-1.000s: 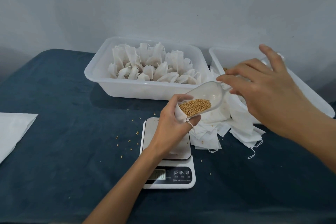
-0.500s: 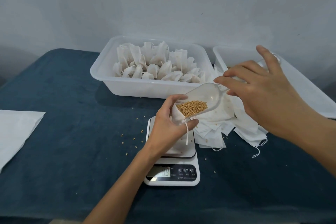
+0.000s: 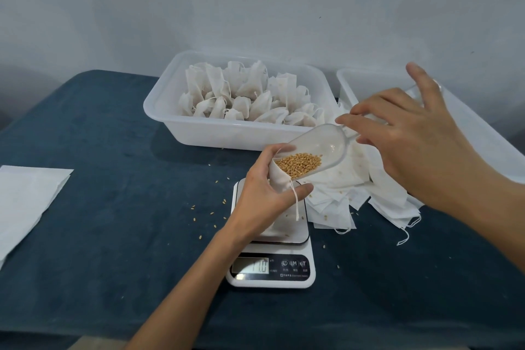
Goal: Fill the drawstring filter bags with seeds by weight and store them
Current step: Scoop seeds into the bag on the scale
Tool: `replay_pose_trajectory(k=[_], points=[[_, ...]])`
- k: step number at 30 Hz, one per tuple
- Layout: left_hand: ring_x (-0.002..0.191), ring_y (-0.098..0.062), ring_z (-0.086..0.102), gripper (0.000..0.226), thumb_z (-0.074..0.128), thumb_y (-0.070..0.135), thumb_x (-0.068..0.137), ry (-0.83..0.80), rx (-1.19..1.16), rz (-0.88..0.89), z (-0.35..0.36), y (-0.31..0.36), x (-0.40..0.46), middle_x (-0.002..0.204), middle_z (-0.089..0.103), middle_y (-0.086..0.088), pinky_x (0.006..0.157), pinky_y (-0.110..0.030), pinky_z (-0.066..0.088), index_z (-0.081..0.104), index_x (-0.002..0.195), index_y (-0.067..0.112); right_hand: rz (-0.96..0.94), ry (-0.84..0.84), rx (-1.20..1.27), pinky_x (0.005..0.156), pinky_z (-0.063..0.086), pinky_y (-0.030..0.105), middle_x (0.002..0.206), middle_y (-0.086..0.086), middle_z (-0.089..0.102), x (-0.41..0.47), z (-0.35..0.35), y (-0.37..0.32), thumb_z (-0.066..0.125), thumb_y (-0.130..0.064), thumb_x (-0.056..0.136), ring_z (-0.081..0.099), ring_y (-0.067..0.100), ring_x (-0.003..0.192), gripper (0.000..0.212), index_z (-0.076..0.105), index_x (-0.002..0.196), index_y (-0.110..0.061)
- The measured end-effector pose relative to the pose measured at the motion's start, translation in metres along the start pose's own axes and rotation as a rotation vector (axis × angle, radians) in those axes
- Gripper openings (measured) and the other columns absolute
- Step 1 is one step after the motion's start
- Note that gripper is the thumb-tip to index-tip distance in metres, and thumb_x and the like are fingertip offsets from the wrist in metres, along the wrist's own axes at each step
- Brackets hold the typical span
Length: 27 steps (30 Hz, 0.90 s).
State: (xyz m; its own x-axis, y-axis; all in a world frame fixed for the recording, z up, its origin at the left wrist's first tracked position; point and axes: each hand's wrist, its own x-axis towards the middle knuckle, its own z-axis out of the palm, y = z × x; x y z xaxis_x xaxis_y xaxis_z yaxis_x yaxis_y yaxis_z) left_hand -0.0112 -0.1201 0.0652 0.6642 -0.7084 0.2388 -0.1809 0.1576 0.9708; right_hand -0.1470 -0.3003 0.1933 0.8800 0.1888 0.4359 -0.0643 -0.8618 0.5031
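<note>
My left hand (image 3: pixel 264 196) grips an open white drawstring filter bag (image 3: pixel 279 179) that rests on the platform of a white digital scale (image 3: pixel 271 267). Its string hangs over my thumb. My right hand (image 3: pixel 409 133) pinches the handle of a clear plastic scoop (image 3: pixel 321 148), tilted down with its lip at the bag's mouth. Golden seeds (image 3: pixel 299 164) lie at the scoop's lower end. The scale's display is lit; its digits are blurred.
A white tub (image 3: pixel 227 131) of filled, tied bags stands behind the scale. A second white tub (image 3: pixel 483 148) sits at the right, mostly behind my right hand. Empty flat bags (image 3: pixel 341 202) lie in a pile right of the scale. White paper (image 3: pixel 25 199) lies at left. Loose seeds (image 3: pixel 213 213) dot the blue cloth.
The scoop has tipped lower toward the bag mouth and the seeds have slid to its lip. My left hand and the bag have settled onto the scale platform.
</note>
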Motion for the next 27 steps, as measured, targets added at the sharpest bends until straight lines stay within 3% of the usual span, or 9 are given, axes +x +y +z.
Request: replay_pose_trajectory(k=[12, 27], points=[[0.112, -0.009, 0.068, 0.06, 0.088, 0.012, 0.08, -0.008, -0.04, -0.014, 0.0003, -0.0014, -0.0001, 0.122, 0.065, 0.015, 0.095, -0.021, 0.053, 0.057, 0.128, 0.03, 0.009, -0.026, -0.008, 0.115, 0.02, 0.068, 0.11, 0.008, 0.064, -0.0047, 0.0014, 0.0017, 0.078, 0.013, 0.066, 0.06, 0.033, 0.102, 0.062, 0.068, 0.122, -0.012], [0.107, -0.006, 0.068, 0.067, 0.091, 0.017, 0.073, -0.057, -0.021, -0.033, -0.0044, -0.0008, 0.0024, 0.123, 0.066, 0.007, 0.089, -0.014, 0.05, 0.059, 0.127, 0.04, 0.025, -0.026, 0.01, 0.116, 0.018, 0.067, 0.11, 0.008, 0.065, -0.0062, 0.0038, 0.0017, 0.078, 0.013, 0.069, 0.059, 0.034, 0.102, 0.06, 0.067, 0.122, -0.012]])
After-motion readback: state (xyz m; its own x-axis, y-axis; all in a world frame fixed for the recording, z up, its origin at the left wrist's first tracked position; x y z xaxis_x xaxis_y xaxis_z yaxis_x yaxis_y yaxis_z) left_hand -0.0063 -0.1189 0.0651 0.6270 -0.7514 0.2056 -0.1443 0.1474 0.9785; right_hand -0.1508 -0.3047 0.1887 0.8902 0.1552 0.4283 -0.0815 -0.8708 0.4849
